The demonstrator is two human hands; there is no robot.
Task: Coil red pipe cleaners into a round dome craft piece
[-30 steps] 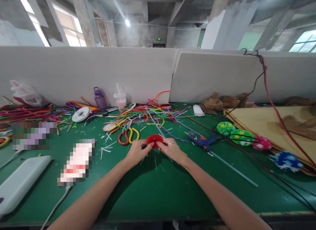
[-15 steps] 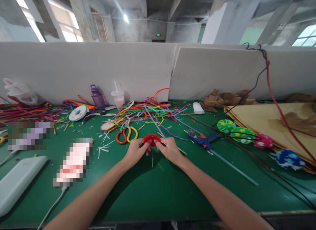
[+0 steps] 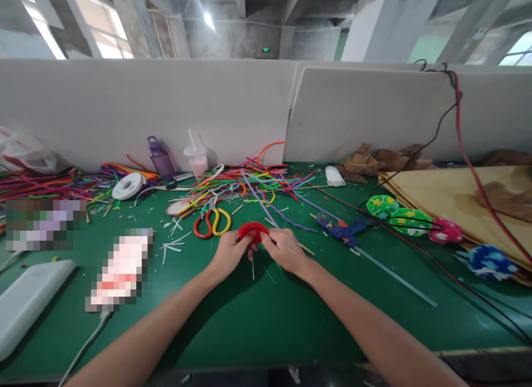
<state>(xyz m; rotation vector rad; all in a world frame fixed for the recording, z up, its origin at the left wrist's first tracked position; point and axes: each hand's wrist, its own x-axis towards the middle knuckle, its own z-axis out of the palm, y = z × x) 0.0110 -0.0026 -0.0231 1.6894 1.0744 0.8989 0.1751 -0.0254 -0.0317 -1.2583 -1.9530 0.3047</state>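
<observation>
Both my hands meet over the middle of the green table, pinching a small red round piece (image 3: 254, 230) between them. Its material is too small to make out. My left hand (image 3: 230, 251) grips its left side with closed fingers, and my right hand (image 3: 284, 248) grips its right side the same way. Thin pale strands stick out below the piece and by my right hand. Just beyond my left hand lie scissors (image 3: 221, 222) with red and yellow handles. To the right of my right hand rests a blue glue gun (image 3: 343, 230) with a long clear glue stick (image 3: 394, 276) in its back.
Colourful pipe cleaners (image 3: 245, 182) lie heaped at the back, near a purple bottle (image 3: 161, 158), a drink cup (image 3: 197, 159) and a white spool (image 3: 128, 186). At left is a white power bank (image 3: 37, 304). Patterned rounded pieces (image 3: 409, 222) and cables lie at right.
The camera view has shifted slightly, so most things appear a little higher. Both hands keep hold of the red piece, which looks tilted a little differently.
</observation>
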